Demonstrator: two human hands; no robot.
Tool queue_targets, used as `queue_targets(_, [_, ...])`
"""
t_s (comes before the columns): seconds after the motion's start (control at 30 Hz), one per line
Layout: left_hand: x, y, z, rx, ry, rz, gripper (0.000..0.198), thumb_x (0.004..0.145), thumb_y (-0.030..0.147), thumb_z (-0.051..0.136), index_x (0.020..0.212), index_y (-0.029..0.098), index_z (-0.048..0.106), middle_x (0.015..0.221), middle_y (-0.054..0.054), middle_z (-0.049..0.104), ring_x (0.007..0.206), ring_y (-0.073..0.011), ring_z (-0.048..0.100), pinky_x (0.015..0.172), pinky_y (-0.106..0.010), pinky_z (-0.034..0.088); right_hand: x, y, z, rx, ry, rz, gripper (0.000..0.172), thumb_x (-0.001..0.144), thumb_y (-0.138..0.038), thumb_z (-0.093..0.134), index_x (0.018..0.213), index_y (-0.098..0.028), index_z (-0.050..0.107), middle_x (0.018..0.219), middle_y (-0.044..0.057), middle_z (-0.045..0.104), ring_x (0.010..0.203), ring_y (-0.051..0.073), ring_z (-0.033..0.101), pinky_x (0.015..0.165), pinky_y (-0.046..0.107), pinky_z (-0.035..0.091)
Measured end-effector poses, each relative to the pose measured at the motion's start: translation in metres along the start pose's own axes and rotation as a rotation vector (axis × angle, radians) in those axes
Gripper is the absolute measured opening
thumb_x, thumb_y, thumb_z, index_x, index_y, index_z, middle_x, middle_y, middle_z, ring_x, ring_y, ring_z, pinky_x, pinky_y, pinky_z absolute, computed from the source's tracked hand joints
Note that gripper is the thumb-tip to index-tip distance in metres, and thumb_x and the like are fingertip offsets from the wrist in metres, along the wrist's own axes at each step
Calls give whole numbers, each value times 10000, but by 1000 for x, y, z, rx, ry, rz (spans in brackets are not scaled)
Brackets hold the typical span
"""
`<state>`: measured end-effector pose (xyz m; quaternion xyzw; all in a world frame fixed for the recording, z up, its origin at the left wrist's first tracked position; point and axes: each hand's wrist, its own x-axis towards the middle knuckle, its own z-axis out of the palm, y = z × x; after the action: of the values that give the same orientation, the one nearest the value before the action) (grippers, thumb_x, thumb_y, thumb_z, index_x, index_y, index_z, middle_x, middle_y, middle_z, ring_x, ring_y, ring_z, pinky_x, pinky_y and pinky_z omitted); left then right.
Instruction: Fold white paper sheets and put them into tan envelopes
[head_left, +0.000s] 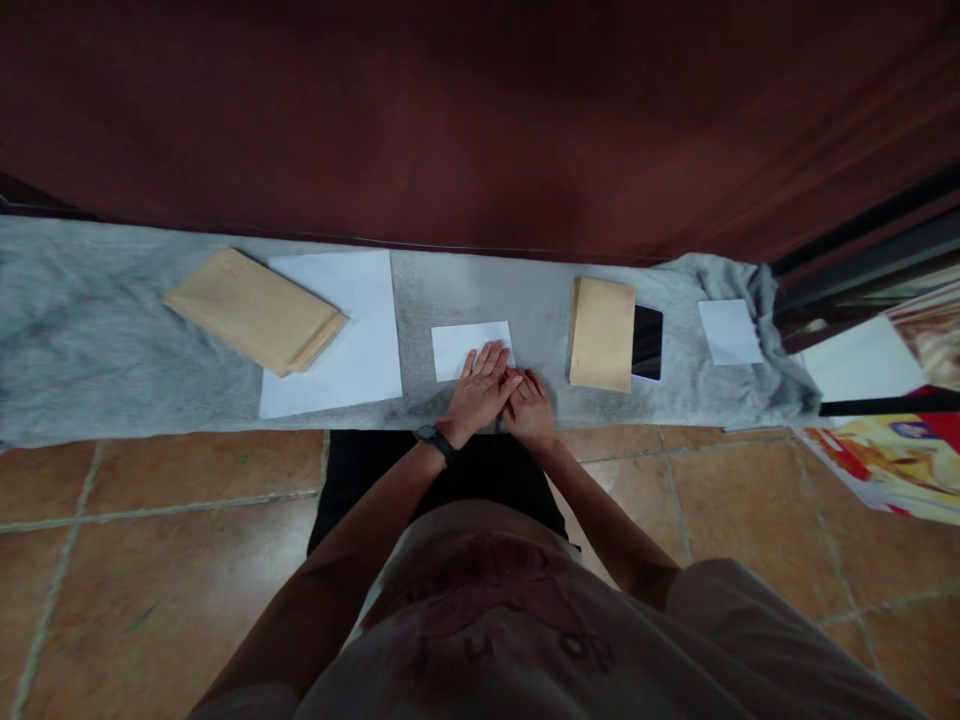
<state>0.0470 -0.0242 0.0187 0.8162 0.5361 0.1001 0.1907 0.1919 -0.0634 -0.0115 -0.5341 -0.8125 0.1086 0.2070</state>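
Observation:
A small white sheet of paper (457,348), perhaps folded, lies on the grey cloth in front of me. My left hand (481,388), with a dark watch (436,440) on its wrist, rests flat over the paper's lower right part, fingers stretched out. Beside it, my right hand (529,412) lies low at the paper's right corner. The left thumb crosses toward the right hand, and the two hands touch. The right fingers are extended, partly covered by the left hand. No object shows in either hand.
To the left, brown envelopes (251,308) overlap large white sheets (367,330). On the right are more brown envelopes (603,335), a dark-screened phone (647,343) and a white paper (730,332). A grey cloth (112,330) covers the narrow surface, with a dark red panel (450,140) behind.

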Motion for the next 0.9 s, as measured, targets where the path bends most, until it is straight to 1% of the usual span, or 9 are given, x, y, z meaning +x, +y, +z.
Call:
queue_targets(0.13, [13, -3, 2, -20, 29, 5, 623, 1065, 457, 271, 1591, 133, 344, 1686, -96, 295, 1590, -236, 160, 1303, -479, 102, 1, 0, 0, -1, 9, -4, 481, 958, -207, 482, 1417, -99, 581, 1423, 162, 632, 1371, 279, 544, 1254, 502, 315])
queue_targets(0.3, [25, -9, 6, -17, 78, -32, 617, 1056, 462, 316, 1591, 156, 351, 1691, -89, 284, 1591, -248, 152, 1299, -486, 95, 2, -2, -1, -13, 25, 0, 455, 988, -222, 461, 1406, -96, 590, 1407, 167, 642, 1369, 267, 547, 1258, 487, 308])
queue_targets(0.47, [31, -20, 7, 6, 133, -80, 615, 1054, 457, 329, 1597, 167, 342, 1707, -95, 236, 1595, -264, 128, 1296, -501, 92, 2, -3, -2, -10, 19, 11, 456, 1003, -220, 451, 1437, -141, 568, 1464, 127, 608, 1381, 249, 538, 1255, 481, 311])
queue_targets(0.67, [28, -34, -2, 38, 159, -159, 639, 1049, 453, 324, 1605, 138, 316, 1706, -133, 216, 1591, -302, 139, 1286, -543, 89, 1, -2, -2, -17, 24, -3, 441, 1019, -229, 450, 1433, -137, 570, 1521, 108, 558, 1405, 248, 516, 1261, 476, 295])
queue_targets(0.8, [21, -42, -7, 60, 177, -210, 660, 1049, 471, 310, 1615, 132, 285, 1705, -141, 212, 1591, -303, 137, 1283, -559, 79, 1, -3, -2, -16, 26, 1, 433, 1023, -234, 462, 1430, -139, 574, 1525, 109, 554, 1409, 246, 512, 1259, 474, 299])
queue_targets(0.9, [12, -48, -7, 60, 208, -253, 688, 1046, 486, 315, 1615, 102, 268, 1702, -165, 201, 1590, -309, 141, 1285, -554, 84, 1, -3, -3, -14, 21, 5, 432, 1024, -237, 465, 1430, -137, 574, 1527, 109, 552, 1417, 245, 503, 1262, 472, 295])
